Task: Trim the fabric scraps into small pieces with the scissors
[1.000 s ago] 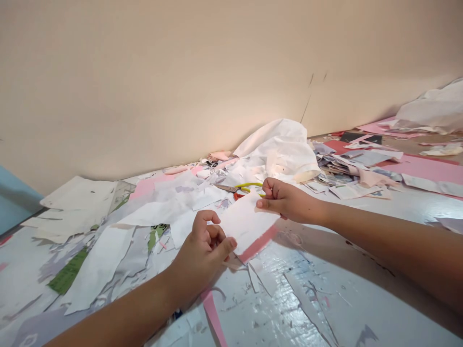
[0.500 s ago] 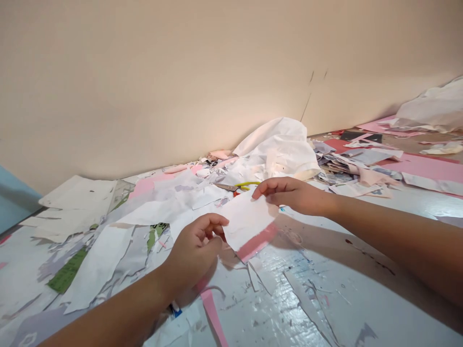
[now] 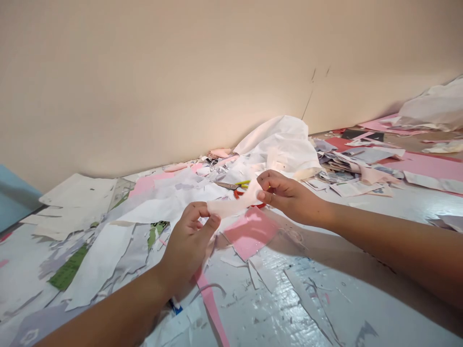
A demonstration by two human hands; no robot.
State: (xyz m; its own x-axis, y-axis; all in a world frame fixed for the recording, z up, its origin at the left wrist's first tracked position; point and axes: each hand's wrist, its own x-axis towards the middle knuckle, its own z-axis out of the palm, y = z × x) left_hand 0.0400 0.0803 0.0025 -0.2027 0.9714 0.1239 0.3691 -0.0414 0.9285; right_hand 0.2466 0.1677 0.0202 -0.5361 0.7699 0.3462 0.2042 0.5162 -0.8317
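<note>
A small piece of white paper (image 3: 233, 206) is stretched between my two hands, bent into a curve and lifted off the surface. My left hand (image 3: 191, 236) pinches its left end between thumb and fingers. At the other end, my right hand (image 3: 284, 193) grips the paper the same way. Just below it lies a pink paper piece (image 3: 251, 231), flat on the table. Behind the white paper rests a pair of scissors (image 3: 227, 185) with yellow and red on the handles, partly covered by the paper and my right hand.
Paper scraps cover much of the pale table (image 3: 289, 308). A crumpled white sheet (image 3: 282, 144) leans by the wall (image 3: 181, 72). Stacked cut strips (image 3: 343, 166) and pink sheets (image 3: 430, 166) lie right. Green strips (image 3: 68, 270) and torn white sheets (image 3: 77, 197) lie left.
The white paper has been raised and tilted, from lying nearly flat over the pink piece to curving above it. More of the pink piece and the scissors' red handle now show.
</note>
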